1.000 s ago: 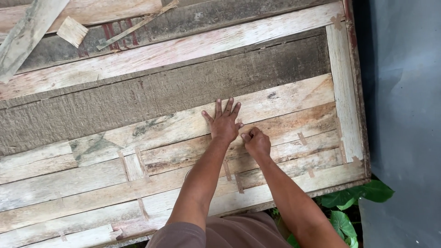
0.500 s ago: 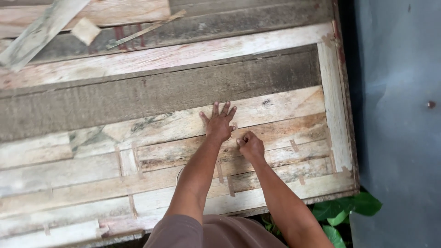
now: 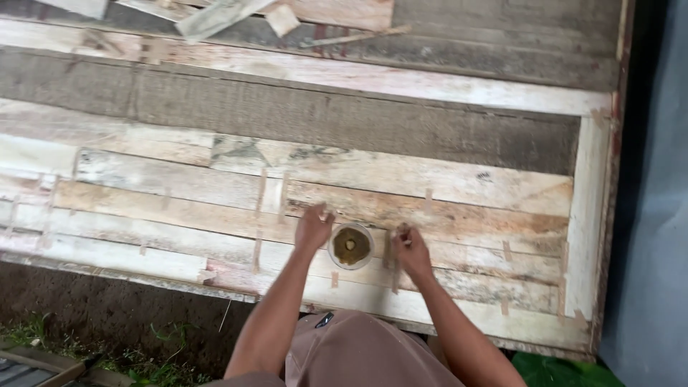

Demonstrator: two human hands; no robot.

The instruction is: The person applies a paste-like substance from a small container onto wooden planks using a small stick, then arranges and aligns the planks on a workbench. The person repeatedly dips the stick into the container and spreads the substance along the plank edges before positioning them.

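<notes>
Round cup (image 3: 350,246) on plank panel (image 3: 444,190) near its front edge, both hands – left (image 3: 314,228), right (image 3: 410,247) – loosely curled, empty, flanking it

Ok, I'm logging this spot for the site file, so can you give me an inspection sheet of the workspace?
Surface: patchwork wooden panel of pale and grey boards, lying flat with thin strips across the joints.
Job's things: small round container of yellowish-brown paste, standing on the boards between the hands.
Clutter: loose wood offcuts at the panel's far edge.
Grippers: left hand and right hand rest on the boards either side of the container; both are blurred, so any grip cannot be told.
Cables: nothing seen.
Surroundings: bare soil with some grass at lower left, a grey surface on the right, green leaves at the bottom.
</notes>
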